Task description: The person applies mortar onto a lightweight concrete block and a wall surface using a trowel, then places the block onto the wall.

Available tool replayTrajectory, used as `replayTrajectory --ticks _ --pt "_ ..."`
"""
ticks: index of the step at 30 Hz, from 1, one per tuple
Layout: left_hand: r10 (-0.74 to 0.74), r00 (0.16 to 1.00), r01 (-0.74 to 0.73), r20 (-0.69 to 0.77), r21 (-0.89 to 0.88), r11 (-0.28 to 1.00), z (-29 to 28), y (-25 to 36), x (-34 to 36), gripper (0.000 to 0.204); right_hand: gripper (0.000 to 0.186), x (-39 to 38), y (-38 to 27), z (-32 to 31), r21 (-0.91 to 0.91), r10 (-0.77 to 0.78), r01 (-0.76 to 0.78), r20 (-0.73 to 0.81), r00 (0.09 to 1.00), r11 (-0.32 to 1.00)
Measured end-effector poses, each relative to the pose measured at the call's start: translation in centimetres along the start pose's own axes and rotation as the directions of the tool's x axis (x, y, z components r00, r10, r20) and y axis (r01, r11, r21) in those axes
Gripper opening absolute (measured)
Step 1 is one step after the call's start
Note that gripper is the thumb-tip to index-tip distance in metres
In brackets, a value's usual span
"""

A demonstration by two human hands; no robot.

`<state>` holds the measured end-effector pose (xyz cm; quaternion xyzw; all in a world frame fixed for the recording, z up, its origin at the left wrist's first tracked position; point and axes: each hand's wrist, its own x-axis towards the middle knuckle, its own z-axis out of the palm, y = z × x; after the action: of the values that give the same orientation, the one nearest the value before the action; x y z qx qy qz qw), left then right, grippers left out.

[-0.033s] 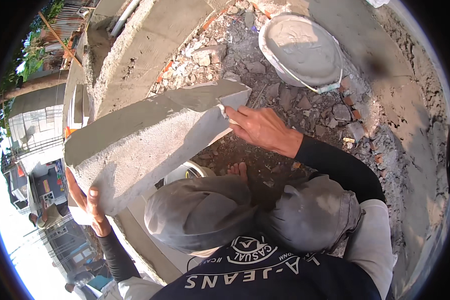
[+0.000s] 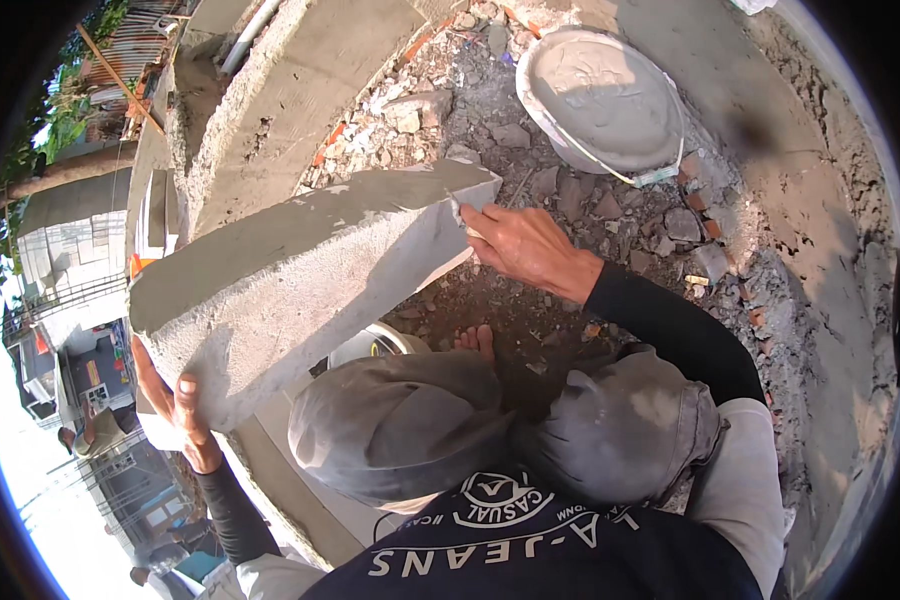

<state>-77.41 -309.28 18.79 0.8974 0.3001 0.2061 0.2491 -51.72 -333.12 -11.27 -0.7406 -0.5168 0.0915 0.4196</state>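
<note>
A long, pale lightweight concrete block [image 2: 300, 285] lies slantwise in front of me, with a layer of grey wet mortar [image 2: 300, 220] along its upper face. My left hand [image 2: 180, 410] grips its lower left end, thumb on the near face and the other fingers partly hidden behind it. At the far right end, my right hand [image 2: 535, 250] has its fingers bent together against the block's edge. A small pale bit shows by those fingertips, too little to name. Beyond the right hand stands a white bucket [image 2: 560, 140] filled with grey mortar.
Broken brick and stone rubble [image 2: 570, 195] covers the ground around the bucket. A rough plastered wall [image 2: 820, 250] curves along the right. A second pale container [image 2: 395, 340] sits by my knee, partly covered by the block. Another person [image 2: 95, 435] is far off at left.
My right hand has slid slightly to the right along the block's end. The left hand and the block stay where they were.
</note>
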Motion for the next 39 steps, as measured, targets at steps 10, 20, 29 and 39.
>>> replayTrajectory --ticks 10,20,29,39 --pt "-0.002 0.994 0.006 -0.112 0.03 1.0 -0.1 -1.7 -0.2 0.11 0.026 -6.5 10.8 2.8 -0.141 0.367 -0.345 0.189 0.911 0.928" --pt "0.053 0.999 -0.051 -0.01 0.093 0.994 -1.0 -1.5 0.5 0.116 0.027 -0.8 9.2 6.0 -0.015 0.443 -0.446 0.162 0.882 0.895" --pt "-0.001 0.999 0.002 -0.048 0.019 1.0 -0.2 -1.1 0.1 0.116 0.028 -8.9 6.2 -1.9 -0.045 0.478 -0.476 0.085 0.874 0.878" --pt "-0.012 0.997 0.016 -0.08 0.056 0.998 0.4 -0.1 -0.2 0.11 0.028 -8.7 2.6 -1.2 -0.191 0.492 -0.459 0.201 0.847 0.868"
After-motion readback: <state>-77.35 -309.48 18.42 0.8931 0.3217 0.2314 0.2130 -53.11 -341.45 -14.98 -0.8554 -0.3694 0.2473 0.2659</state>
